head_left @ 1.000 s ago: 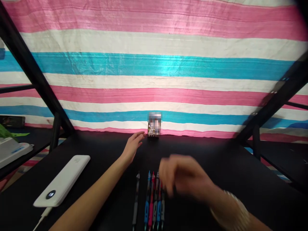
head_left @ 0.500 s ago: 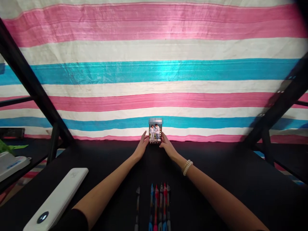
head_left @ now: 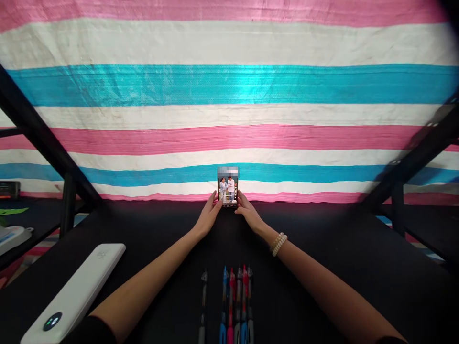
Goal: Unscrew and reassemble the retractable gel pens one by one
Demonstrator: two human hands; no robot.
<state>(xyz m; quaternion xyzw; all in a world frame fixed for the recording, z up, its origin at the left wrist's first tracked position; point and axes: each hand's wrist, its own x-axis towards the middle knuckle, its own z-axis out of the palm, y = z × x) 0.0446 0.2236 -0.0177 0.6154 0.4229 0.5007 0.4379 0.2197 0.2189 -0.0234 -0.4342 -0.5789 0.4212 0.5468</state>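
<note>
A smartphone (head_left: 228,188) stands upright at the back of the black table, its lit screen showing two people outdoors. My left hand (head_left: 208,215) grips the phone's left edge, with the thumb near its lower corner. On the opposite edge is my right hand (head_left: 250,214), fingers along the side and thumb by the bottom corner. A beaded bracelet (head_left: 278,244) circles my right wrist. Between my forearms lie several pens (head_left: 236,306) side by side, with blue, red and grey parts. One dark pen (head_left: 203,308) lies apart to their left.
A white power bank-like block (head_left: 77,291) with a small lit display lies left of my left forearm. Black metal bars (head_left: 50,148) slant up on both sides. Behind the table hangs a striped sheet (head_left: 229,114). A white device (head_left: 13,239) sits at the far left.
My view has tilted down and shifted slightly, so the sheet appears higher. The picture on the phone screen has changed. Both hands stay on the phone, and the white block's display now glows.
</note>
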